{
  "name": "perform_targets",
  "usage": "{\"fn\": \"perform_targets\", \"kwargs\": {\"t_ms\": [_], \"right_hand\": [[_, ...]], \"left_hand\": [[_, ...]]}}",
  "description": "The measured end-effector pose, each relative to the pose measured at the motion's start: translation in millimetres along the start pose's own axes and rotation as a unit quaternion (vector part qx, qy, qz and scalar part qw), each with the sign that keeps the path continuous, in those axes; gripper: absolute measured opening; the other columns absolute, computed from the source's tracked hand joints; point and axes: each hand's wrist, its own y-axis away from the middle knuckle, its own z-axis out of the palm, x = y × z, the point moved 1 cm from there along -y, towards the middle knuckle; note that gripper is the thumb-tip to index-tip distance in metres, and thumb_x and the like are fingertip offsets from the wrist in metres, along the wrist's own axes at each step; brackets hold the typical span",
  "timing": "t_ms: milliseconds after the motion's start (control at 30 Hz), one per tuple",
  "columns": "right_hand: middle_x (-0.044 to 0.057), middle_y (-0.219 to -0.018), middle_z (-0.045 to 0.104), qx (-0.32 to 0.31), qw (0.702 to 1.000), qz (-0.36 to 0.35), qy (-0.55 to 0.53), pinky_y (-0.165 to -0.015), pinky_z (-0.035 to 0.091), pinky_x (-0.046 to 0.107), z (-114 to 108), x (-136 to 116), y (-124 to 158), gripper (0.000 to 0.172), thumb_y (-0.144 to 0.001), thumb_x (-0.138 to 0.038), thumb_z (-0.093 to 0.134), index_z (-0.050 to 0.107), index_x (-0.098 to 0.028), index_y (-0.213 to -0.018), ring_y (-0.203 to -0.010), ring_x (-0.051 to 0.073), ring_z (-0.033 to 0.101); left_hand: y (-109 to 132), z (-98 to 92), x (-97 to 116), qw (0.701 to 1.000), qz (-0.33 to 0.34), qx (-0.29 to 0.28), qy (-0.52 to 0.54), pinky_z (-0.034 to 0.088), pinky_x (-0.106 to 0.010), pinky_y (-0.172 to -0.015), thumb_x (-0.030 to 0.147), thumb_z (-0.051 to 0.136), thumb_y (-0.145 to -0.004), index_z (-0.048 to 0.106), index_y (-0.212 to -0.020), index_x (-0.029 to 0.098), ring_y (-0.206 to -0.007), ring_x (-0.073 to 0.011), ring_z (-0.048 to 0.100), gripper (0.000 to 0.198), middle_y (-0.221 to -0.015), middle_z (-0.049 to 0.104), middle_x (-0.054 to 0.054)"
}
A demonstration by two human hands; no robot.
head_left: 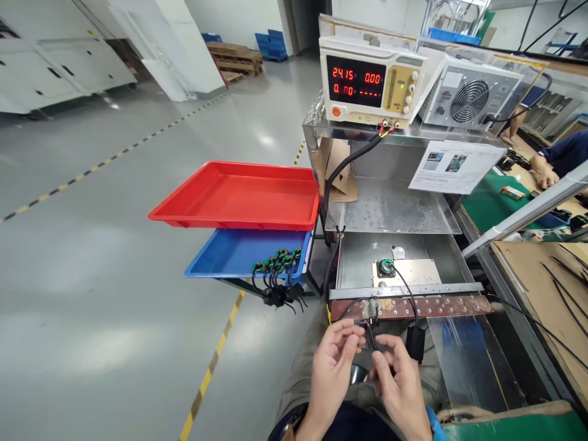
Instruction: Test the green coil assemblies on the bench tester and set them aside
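Note:
My left hand [334, 361] is closed in a pinch on a small dark connector just in front of the brown terminal strip [432, 306]. Beside it, my right hand [399, 373] pinches a thin black cable [371, 337], whose thin wires run up toward the left fingers. Behind the strip, a round part with a green ring [386, 266] sits on a metal plate [420, 272] in the shallow metal box. From that part a black cord [408, 288] crosses the strip to a black block [416, 344] hanging right of my hands.
A power supply [367, 86] reads 24.15 on the shelf above. On the left, a red tray [257, 196] overhangs a blue tray [229, 251] bearing several green-ringed parts [278, 262] with cables. Cardboard [528, 275] lies right; another person's hand [544, 171] is beyond.

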Motion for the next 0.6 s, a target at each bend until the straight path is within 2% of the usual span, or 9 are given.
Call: {"fn": "perform_targets", "kwargs": {"t_ms": [67, 133, 267, 433, 600], "right_hand": [[-0.003, -0.059, 0.062, -0.020, 0.996, 0.041, -0.074, -0.038, 0.034, 0.019, 16.5, 3.5, -4.9, 0.052, -0.095, -0.065, 0.054, 0.049, -0.019, -0.119, -0.038, 0.010, 0.046], [-0.006, -0.052, 0.058, -0.043, 0.986, 0.085, -0.136, -0.032, 0.027, 0.016, 32.3, 5.2, -11.3, 0.059, -0.089, -0.074, 0.055, 0.046, -0.020, -0.110, -0.031, 0.008, 0.039], [-0.008, -0.045, 0.055, -0.068, 0.964, 0.144, -0.211, -0.027, 0.027, 0.015, 55.1, 5.8, -22.9, 0.070, -0.075, -0.083, 0.062, 0.044, -0.021, -0.100, -0.026, 0.008, 0.038], [-0.006, -0.048, 0.058, -0.037, 0.947, 0.159, -0.277, -0.028, 0.028, 0.013, 65.1, 3.4, -28.8, 0.067, -0.073, -0.077, 0.071, 0.046, -0.020, -0.098, -0.028, 0.007, 0.041], [-0.006, -0.049, 0.059, -0.049, 0.934, 0.171, -0.309, -0.029, 0.030, 0.014, 71.7, -2.3, -35.1, 0.065, -0.071, -0.075, 0.073, 0.045, -0.020, -0.095, -0.029, 0.007, 0.041]], "left_hand": [[1.3, -10.3, -10.4, 0.997, 0.018, 0.042, -0.070, 0.057, -0.032, -0.083, 0.047, 0.059, -0.094, 0.061, -0.109, 0.019, -0.089, -0.0187, 0.070, 0.032, -0.099, 0.072, -0.007], [2.2, -19.6, -18.8, 0.986, 0.044, 0.066, -0.148, 0.057, -0.034, -0.085, 0.045, 0.058, -0.095, 0.063, -0.105, 0.019, -0.091, -0.0200, 0.070, 0.028, -0.101, 0.071, -0.007], [2.0, -31.1, -28.8, 0.958, 0.093, 0.062, -0.264, 0.058, -0.035, -0.081, 0.038, 0.054, -0.097, 0.066, -0.105, 0.021, -0.091, -0.0211, 0.069, 0.023, -0.106, 0.069, -0.008], [-2.6, -34.2, -38.2, 0.932, 0.130, 0.061, -0.334, 0.057, -0.039, -0.088, 0.034, 0.051, -0.098, 0.065, -0.111, 0.022, -0.102, -0.0231, 0.068, 0.022, -0.110, 0.069, -0.008], [-9.1, -43.2, -41.3, 0.906, 0.178, 0.059, -0.379, 0.057, -0.039, -0.091, 0.025, 0.048, -0.098, 0.063, -0.114, 0.021, -0.106, -0.0230, 0.068, 0.023, -0.113, 0.069, -0.009]]}}
